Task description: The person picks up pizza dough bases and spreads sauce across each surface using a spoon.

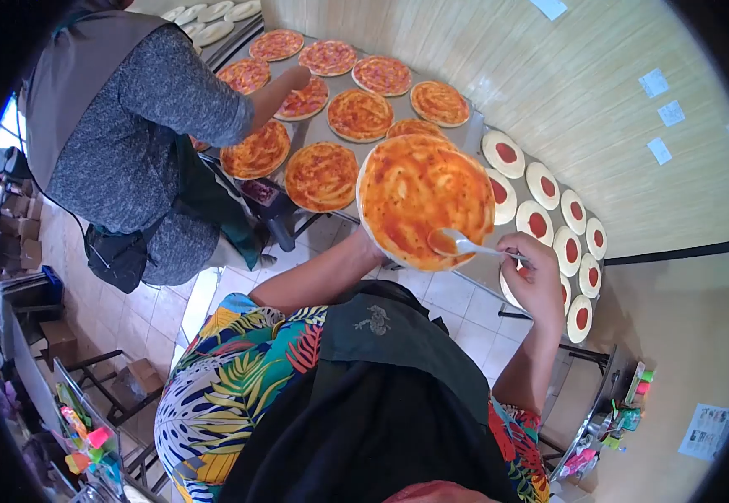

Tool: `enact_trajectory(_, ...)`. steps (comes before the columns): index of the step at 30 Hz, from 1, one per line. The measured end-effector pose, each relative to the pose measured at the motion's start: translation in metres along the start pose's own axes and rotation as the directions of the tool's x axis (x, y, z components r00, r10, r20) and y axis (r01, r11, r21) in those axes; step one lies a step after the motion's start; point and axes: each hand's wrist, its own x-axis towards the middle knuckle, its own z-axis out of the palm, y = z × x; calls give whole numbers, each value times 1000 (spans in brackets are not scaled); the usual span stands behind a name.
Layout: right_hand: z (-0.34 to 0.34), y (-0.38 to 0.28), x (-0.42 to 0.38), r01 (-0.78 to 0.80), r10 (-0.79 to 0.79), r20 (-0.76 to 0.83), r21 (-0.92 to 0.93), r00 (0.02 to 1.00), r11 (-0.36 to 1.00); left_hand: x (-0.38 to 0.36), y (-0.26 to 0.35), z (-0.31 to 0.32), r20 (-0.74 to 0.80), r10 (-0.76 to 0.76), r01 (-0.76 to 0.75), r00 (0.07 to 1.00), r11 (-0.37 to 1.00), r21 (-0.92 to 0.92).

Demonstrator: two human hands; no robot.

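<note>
A round pizza base (419,189) coated in red sauce is held up in front of me, tilted toward the camera. My left hand (368,246) supports it from below at its lower left edge; the fingers are hidden behind the dough. In my right hand (535,275), closed fingers grip the handle of a spoon (468,244). The spoon's bowl rests in the sauce near the base's lower right edge. Behind it, a sauced pizza base (413,127) on the table is partly covered from view.
A table (318,134) carries several sauced bases, some with pinkish topping. To the right, another table (492,270) holds several pale bases with a red sauce spot (537,225). At left stands a co-worker (163,92), one hand over a topped pizza (304,98).
</note>
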Motion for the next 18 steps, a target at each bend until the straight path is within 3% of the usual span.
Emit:
enact_trajectory(2, 0, -3, -3, -4, 4, 56, -4, 998, 1000, 5, -2, -2, -23, 8, -7, 1000, 999, 38)
enact_trajectory(4, 17, -16, 15, 191, -191, 69, -2, 979, 982, 7, -3, -9, 31, -12, 11, 999, 999, 32)
enact_trajectory(9, 46, -17, 51, 75, -59, -145, 102, 988, 992, 4, -5, -15, -2, -37, 37, 999, 999, 4)
enact_trajectory(12, 32, -14, 41, 0, 1, -83, 15, 997, 1000, 1, -8, -16, -11, -30, 30, 1000, 1000, -8)
enact_trajectory(14, 35, -10, 38, 11, -9, -27, 66, 1000, 998, -1, -10, -18, -11, -16, 16, 1000, 1000, -22)
enact_trajectory(16, 45, -19, 38, 119, -117, -25, 119, 993, 986, -3, -12, -20, -20, -17, 16, 1000, 999, -48)
enact_trajectory(18, 48, -26, 51, 89, -90, 9, 98, 996, 991, -4, -12, -20, -29, -33, 31, 999, 997, -68)
